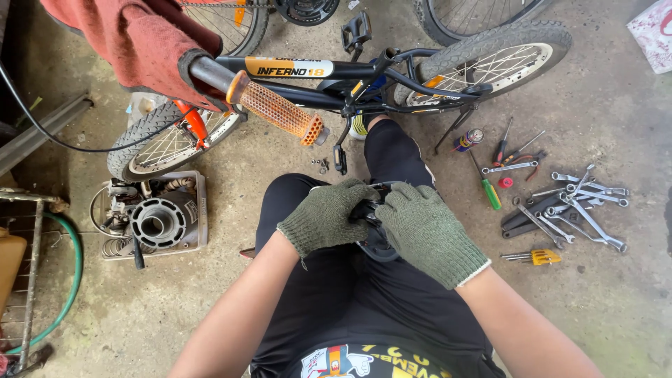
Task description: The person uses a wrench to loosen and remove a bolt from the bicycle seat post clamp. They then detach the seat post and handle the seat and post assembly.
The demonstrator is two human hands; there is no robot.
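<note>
Both my hands wear green knit gloves and meet over my lap. My left hand [327, 213] and my right hand [420, 227] are closed around a small black bicycle part [374, 245], mostly hidden between the gloves. I sit on the concrete floor in black trousers. A small black and orange bicycle [350, 77] lies on its side just beyond my knees, its orange handlebar grip [276, 108] pointing toward me. A black pedal [339, 159] hangs near my left knee.
Several wrenches [581, 203], screwdrivers [490, 189], pliers and a small spray can [467, 140] lie on the floor at the right. A tray with an engine cylinder [157, 222] sits at the left, beside a green hose [70, 280] and a metal rack. A red cloth [133, 42] drapes over the bicycle.
</note>
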